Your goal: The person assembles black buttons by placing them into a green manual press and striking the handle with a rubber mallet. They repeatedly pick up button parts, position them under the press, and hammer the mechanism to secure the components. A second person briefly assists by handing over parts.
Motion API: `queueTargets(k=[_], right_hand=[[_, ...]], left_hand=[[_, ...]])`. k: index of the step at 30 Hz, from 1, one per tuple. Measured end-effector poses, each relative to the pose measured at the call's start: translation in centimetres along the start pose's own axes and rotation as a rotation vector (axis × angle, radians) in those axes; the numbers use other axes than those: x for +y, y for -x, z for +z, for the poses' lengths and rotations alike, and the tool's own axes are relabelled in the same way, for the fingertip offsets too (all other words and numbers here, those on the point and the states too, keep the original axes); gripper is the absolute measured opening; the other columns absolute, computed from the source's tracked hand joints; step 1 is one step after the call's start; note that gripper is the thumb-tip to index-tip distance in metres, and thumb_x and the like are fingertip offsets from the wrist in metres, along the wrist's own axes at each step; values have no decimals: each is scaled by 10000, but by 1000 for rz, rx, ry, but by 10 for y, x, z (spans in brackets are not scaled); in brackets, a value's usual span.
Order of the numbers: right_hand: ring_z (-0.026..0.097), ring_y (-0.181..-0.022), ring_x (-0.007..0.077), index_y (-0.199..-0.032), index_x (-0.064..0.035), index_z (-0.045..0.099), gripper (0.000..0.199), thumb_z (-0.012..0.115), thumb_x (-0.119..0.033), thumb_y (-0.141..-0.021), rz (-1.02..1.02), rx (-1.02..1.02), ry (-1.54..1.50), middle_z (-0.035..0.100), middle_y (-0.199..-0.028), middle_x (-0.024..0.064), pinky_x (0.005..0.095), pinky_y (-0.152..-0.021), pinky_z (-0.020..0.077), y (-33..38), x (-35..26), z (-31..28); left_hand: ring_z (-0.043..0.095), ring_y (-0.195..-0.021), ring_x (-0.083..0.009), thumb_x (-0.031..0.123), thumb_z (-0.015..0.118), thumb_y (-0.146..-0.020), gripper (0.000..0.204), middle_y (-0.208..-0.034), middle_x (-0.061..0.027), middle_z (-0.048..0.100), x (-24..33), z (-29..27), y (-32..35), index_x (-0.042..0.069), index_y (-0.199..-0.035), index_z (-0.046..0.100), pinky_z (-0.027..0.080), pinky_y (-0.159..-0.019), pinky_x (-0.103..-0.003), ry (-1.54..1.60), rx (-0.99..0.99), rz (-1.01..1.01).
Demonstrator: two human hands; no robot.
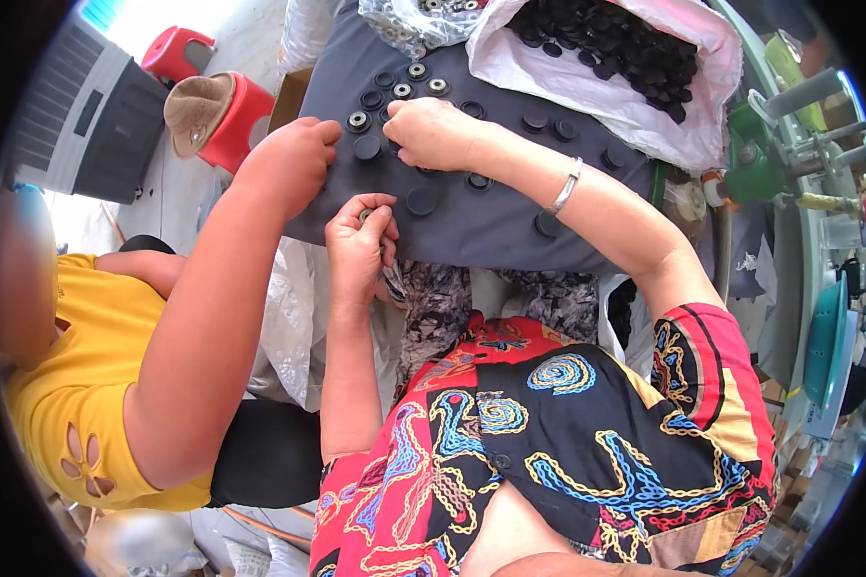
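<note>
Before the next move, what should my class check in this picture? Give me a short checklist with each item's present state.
1. Left hand has hold of a part: ok, it pinches a small round metal part.
2. Right hand has hold of a part: cannot tell, its fingertips are hidden.
3. Co-worker's hand apart from both: ok, gaps show.
4. White sack open: ok, black caps show inside.
5. Dark tabletop free of loose caps: not ok, several lie scattered, one large black cap near the left hand.

Red stools (250, 108) nr gry crate (115, 120); pale flr (248, 46).
</note>
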State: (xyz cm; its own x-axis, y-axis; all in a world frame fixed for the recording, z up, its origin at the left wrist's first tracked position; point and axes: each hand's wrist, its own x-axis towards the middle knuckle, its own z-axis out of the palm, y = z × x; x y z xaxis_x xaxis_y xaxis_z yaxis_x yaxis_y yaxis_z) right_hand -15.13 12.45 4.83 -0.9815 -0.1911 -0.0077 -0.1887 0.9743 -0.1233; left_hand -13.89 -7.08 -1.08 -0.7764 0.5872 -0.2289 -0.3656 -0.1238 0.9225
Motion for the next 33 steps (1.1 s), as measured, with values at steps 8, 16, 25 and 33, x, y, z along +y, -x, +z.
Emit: queueTargets(k=[8, 16, 25, 33], right_hand=[[629, -876, 349, -931, -7, 650, 287, 658, -230, -751, 36, 99, -52, 626, -947, 176, 399, -801, 513, 6, 17, -8], [617, -895, 388, -987, 4, 596, 313, 689, -109, -710, 201, -2, 19, 639, -890, 214, 462, -775, 483, 46, 60, -24], [613, -907, 381, -1113, -21, 587, 371, 548, 32, -748, 289, 88, 142, 605, -934, 210, 455, -785, 487, 35, 24, -47], [635, -875, 367, -1016, -84, 611, 256, 537, -35, -775, -168, 176, -88, 659, -900, 176, 456, -728, 498, -152, -76, -87]], left_hand=[[427, -363, -66, 79, 567, -888, 109, -631, -31, 561, 1, -2, -3, 17, -967, 610, 236, -320, -188, 6, -6, 12], [426, -380, -61, 40, 552, -894, 91, -626, -38, 560, 0, -3, 1, 20, -956, 614, 306, -341, -192, 2, 12, 19], [430, -364, -75, 57, 548, -876, 87, -602, -39, 558, 3, -2, 3, 26, -920, 616, 287, -327, -211, -27, 22, 11], [431, -366, -66, 65, 551, -893, 98, -606, -36, 563, 14, 3, 4, 8, -939, 616, 309, -333, -195, 8, -11, -42]])
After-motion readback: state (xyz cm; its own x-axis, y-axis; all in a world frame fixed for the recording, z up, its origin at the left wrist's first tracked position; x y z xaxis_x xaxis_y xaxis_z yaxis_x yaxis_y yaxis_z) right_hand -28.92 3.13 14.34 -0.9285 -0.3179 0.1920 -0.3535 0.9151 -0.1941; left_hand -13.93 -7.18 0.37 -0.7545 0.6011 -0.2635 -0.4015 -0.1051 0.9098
